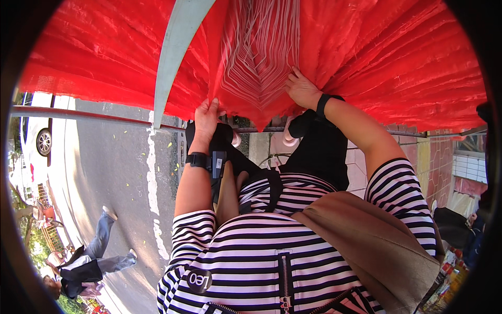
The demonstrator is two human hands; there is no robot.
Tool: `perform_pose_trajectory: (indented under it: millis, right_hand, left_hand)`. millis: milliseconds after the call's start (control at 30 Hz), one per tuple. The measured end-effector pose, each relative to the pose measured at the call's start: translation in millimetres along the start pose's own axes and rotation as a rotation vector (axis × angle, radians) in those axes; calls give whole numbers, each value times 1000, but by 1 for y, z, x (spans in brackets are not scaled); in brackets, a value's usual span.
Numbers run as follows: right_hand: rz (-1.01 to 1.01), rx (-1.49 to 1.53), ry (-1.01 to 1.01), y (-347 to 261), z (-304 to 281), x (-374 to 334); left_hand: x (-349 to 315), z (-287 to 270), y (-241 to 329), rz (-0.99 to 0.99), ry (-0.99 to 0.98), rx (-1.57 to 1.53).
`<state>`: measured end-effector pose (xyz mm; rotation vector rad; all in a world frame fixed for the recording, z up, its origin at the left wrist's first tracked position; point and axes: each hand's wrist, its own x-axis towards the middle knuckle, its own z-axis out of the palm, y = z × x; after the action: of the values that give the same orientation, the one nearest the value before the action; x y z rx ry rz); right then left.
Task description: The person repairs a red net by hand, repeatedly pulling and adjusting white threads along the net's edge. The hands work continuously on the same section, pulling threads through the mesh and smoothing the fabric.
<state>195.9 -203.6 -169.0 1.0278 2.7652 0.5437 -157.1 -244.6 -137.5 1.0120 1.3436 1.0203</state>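
Observation:
A large sheet of red fabric (120, 52), gathered into folds, spreads across the upper part of the head view. Between my hands it has a panel of thin white lines (259, 63) that bend into V shapes and end in a pointed lower tip. My left hand (206, 118) pinches the fabric's lower edge, left of that panel. Higher up, at the panel's right side, my right hand (304, 90) has its fingers closed on a fold of the same fabric. The undersides of both grips are partly hidden.
A curved grey pole (178, 47) crosses the fabric left of my hands. A thin rail (94, 112) runs along the left. Beyond lies a road (120, 152) with a walking person (86, 267) and a white car (39, 136). Paving tiles (361, 162) lie at right.

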Motion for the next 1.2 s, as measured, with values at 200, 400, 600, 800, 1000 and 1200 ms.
perform_pose_trajectory:
  millis: [200, 400, 600, 800, 1000, 1200]
  right_hand:
    - [-11, -11, -39, 16, 4, -14]
    - [33, 68, 74, 13, 4, -12]
    - [26, 15, 24, 16, 6, -13]
    - [48, 56, 10, 13, 4, -8]
    - [103, 213, 55, -8, -8, 18]
    - [256, 550, 46, -31, -33, 60]
  left_hand:
    - [4, -1, -3, -7, -3, -12]
    - [6, -2, -3, -11, 5, 46]
    - [11, -6, -4, 12, 20, 20]
    - [12, -7, -7, -16, -24, 9]
    - [12, -2, -11, -39, -17, 33]
    - [14, -7, -11, -65, -25, 8]
